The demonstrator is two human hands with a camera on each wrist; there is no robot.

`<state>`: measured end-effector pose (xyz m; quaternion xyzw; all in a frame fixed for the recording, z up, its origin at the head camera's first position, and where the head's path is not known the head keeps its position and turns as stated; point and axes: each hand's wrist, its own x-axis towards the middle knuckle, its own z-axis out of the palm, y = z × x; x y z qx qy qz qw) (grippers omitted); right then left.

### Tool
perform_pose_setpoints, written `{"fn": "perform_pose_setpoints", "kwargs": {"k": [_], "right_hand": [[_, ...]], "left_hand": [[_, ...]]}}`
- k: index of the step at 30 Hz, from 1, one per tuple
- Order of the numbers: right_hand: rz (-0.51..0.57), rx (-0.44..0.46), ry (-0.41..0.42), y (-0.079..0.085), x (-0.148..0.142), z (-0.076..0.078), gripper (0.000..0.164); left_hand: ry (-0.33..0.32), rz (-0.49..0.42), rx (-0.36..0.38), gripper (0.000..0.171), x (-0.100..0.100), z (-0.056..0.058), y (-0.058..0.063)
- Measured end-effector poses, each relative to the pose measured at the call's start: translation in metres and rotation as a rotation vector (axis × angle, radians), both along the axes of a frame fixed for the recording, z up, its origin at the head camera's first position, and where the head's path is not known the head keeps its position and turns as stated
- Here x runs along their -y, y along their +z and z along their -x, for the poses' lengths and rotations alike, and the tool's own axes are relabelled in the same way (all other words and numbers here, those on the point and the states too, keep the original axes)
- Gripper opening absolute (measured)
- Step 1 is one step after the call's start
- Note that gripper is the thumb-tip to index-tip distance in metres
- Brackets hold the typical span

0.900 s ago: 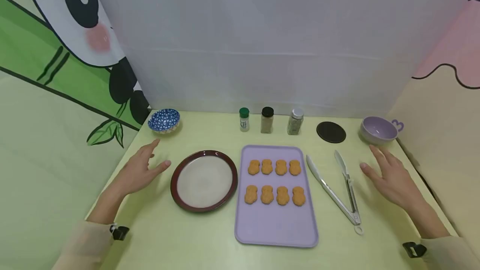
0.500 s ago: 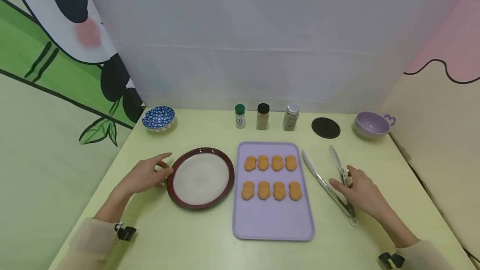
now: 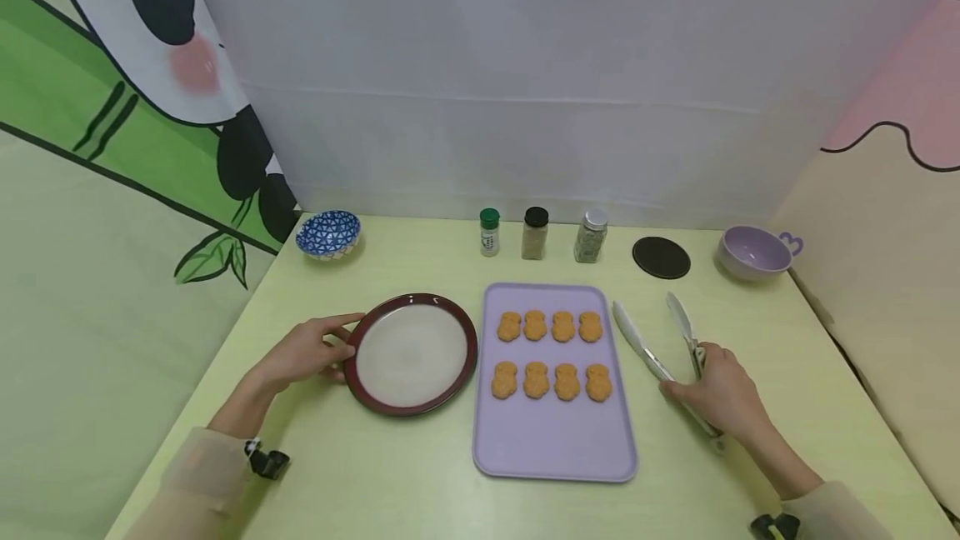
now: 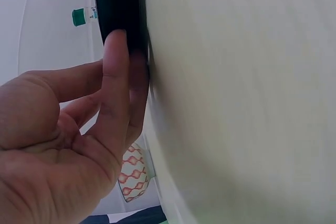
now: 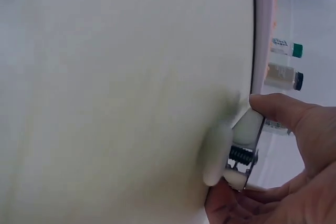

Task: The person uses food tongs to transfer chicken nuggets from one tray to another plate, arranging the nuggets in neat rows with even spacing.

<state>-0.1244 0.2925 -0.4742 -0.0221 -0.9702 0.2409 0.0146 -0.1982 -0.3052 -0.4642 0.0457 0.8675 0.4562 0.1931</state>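
Note:
At the left rim of a white plate with a brown border [image 3: 412, 357], my left hand [image 3: 303, 352] has its thumb on the edge. Its other fingers reach the dark underside of the plate [image 4: 119, 9] in the left wrist view. My right hand [image 3: 716, 390] grips a pair of metal tongs [image 3: 641, 344] near the joined end, thumb on one arm and fingers round the other. The tongs' arms are spread, pointing away from me. A spring [image 5: 241, 155] shows at the tongs' joined end in the right wrist view.
Several brown nugget-like pieces [image 3: 536, 380] lie in two rows on a lilac tray [image 3: 555, 448] between plate and tongs. Along the back stand a blue patterned bowl [image 3: 328, 234], a green-capped bottle [image 3: 489, 232], two spice jars [image 3: 535, 233], a black disc [image 3: 661, 257] and a purple cup [image 3: 756, 253].
My left hand has come down and right onto the plate's rim. My right hand has moved from near the purple cup down and left, and has taken hold of the tongs.

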Motion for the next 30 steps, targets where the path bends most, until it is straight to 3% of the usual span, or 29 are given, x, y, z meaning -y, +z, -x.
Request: {"fn": "perform_pose_setpoints", "kwargs": {"k": [7, 11, 14, 20, 25, 30], "right_hand": [[0.156, -0.027, 0.067, 0.021, -0.016, 0.004, 0.074], [0.247, 0.006, 0.133, 0.038, -0.02, 0.008, 0.076], [0.247, -0.002, 0.221, 0.051, -0.015, 0.016, 0.082], [0.159, -0.022, 0.449, 0.075, 0.016, 0.05, 0.081], [0.02, -0.024, 0.642, 0.089, 0.054, 0.079, 0.074], [-0.111, 0.0, 0.739, 0.092, 0.081, 0.099, 0.073]], "left_hand": [[0.023, -0.032, 0.023, 0.058, 0.002, 0.001, -0.003], [0.029, -0.046, 0.035, 0.058, 0.002, 0.0, -0.002], [0.041, -0.064, 0.046, 0.058, 0.002, 0.0, -0.003], [0.048, -0.073, 0.054, 0.058, 0.003, -0.001, -0.006], [0.067, -0.069, 0.05, 0.058, 0.003, -0.003, -0.004], [0.072, -0.068, 0.046, 0.057, 0.002, -0.003, -0.005]]}}
